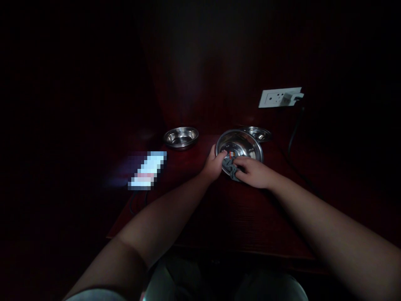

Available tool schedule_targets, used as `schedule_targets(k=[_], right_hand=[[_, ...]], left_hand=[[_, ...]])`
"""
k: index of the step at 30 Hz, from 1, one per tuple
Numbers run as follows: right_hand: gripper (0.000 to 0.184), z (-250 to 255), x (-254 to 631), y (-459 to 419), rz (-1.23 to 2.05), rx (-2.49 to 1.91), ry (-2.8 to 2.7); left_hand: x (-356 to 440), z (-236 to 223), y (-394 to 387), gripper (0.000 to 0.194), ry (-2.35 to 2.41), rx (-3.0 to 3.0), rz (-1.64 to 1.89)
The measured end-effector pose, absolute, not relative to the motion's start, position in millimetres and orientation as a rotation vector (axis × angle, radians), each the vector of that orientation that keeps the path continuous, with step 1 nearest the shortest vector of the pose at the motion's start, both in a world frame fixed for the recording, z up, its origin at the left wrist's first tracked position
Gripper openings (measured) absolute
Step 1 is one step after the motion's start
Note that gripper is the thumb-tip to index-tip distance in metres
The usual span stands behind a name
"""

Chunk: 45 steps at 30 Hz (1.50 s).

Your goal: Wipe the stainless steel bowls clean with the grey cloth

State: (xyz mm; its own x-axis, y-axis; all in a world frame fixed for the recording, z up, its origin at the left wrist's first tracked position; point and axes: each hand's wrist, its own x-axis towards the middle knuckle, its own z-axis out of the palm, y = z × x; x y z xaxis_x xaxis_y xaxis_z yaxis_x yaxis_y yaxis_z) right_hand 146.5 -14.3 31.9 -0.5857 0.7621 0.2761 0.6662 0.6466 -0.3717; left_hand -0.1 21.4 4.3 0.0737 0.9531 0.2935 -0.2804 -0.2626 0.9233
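Note:
A shiny metal bowl (246,144) with a small red and black label inside is tilted toward me above the dark red table. My left hand (216,164) grips its left rim, thumb over the inside. In my right hand (254,172) is a bunched grey-green cloth (231,168), pressed against the lower inside of the bowl. Behind the held bowl, partly hidden by it, lies another metal bowl (260,133). To the left, further back, one more shallow metal bowl (181,137) stands upright; whether several are stacked there I cannot tell.
A lit, blurred-out screen (148,170) lies on the left side of the table (232,221), with a cable near it. On the back wall is a white socket panel (272,98) holding a plug; its cord (293,131) hangs down at the right. The surroundings are very dark.

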Motion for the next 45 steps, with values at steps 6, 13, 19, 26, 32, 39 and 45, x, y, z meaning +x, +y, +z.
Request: schedule_targets(k=[6,13,19,26,32,39,45], right_hand=[[0.004,31.5,147.1,-15.3,0.378,-1.097,-2.436],[0.011,30.7,142.9,-21.1,0.495,-0.931,-2.327],[0.014,36.7,137.8,-26.0,0.311,-0.903,-2.215],[0.026,35.4,145.0,-20.1,-0.015,-1.198,-2.149],[0.030,35.7,148.7,-14.5,-0.306,-1.550,-2.111],[0.027,31.7,151.9,-8.0,-0.404,-1.648,-2.118],[0.021,34.9,152.7,-7.7,-0.372,-1.731,-2.153]], left_hand=[[-1.6,0.1,25.7,0.029,0.761,1.267,1.427],[-2.0,7.6,17.3,0.037,0.660,1.294,1.304],[-0.5,7.6,9.0,0.041,0.553,1.362,1.193],[0.5,16.2,-3.9,0.042,0.566,1.335,1.097],[7.1,20.2,-8.0,0.053,0.596,1.211,1.113],[8.4,15.5,-3.0,0.056,0.624,1.192,1.225],[7.8,14.6,0.8,0.054,0.623,1.221,1.271]])
